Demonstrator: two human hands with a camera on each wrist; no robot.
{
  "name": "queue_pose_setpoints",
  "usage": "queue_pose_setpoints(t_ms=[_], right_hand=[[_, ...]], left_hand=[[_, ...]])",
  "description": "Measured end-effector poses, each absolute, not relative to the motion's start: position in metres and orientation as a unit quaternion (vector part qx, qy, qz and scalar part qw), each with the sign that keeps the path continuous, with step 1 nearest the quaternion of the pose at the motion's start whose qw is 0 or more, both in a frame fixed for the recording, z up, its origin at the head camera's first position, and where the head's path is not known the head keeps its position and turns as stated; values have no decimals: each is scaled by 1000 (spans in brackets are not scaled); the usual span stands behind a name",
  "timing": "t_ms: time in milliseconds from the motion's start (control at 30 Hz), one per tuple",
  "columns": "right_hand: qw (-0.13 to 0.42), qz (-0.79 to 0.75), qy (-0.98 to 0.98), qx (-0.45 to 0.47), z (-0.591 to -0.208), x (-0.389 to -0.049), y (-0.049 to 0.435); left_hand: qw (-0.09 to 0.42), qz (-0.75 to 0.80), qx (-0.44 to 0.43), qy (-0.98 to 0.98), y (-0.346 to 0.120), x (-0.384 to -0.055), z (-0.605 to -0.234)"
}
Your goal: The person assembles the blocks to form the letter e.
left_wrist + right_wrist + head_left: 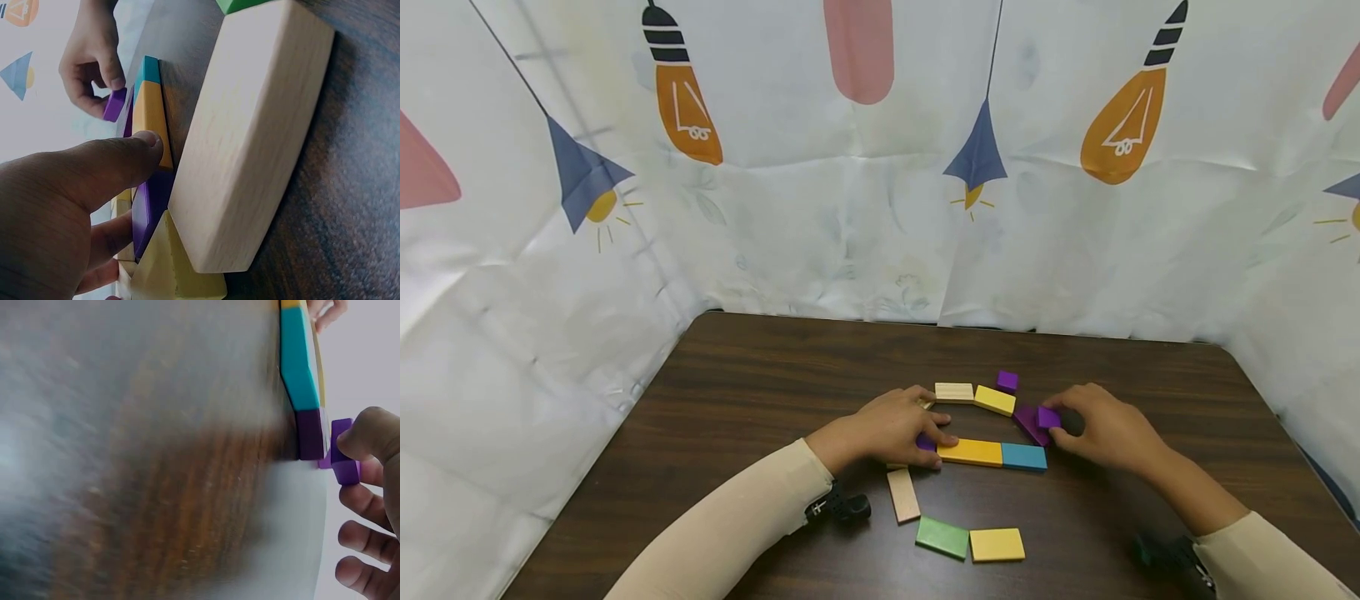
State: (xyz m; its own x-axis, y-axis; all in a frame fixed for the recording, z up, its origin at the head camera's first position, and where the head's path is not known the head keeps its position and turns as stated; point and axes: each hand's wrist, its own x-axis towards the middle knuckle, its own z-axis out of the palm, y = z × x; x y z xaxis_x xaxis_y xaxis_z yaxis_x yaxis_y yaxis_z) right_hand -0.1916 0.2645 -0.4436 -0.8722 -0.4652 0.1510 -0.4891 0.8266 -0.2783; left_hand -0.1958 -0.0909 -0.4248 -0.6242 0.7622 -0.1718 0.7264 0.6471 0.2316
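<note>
My right hand [1112,429] pinches a small purple block [1048,417] between thumb and fingers, just above a darker purple block [1030,423] at the right end of an outline of blocks. In the right wrist view this held block [345,450] overlaps the outline's corner. My left hand [891,427] rests on the outline's left side, its thumb on an orange block [972,452] and fingers spread beside a purple block [150,206]. A blue block [1024,457] lies end to end with the orange one. The left hand partly hides the blocks under it.
Along the far side lie a pale wood block [954,393] and a yellow block [995,401], with a loose purple block [1007,382] behind. Nearer me, another pale block [903,496], a green block [942,538] and a yellow block [997,545] form a curve on the dark table [760,383].
</note>
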Motion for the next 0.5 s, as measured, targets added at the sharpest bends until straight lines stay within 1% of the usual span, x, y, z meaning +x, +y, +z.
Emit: queue_pose_setpoints(t_ms=[500], right_hand=[[54, 155, -945, 283, -442, -165, 261]], left_hand=[[131, 66, 412, 899, -90, -195, -423]])
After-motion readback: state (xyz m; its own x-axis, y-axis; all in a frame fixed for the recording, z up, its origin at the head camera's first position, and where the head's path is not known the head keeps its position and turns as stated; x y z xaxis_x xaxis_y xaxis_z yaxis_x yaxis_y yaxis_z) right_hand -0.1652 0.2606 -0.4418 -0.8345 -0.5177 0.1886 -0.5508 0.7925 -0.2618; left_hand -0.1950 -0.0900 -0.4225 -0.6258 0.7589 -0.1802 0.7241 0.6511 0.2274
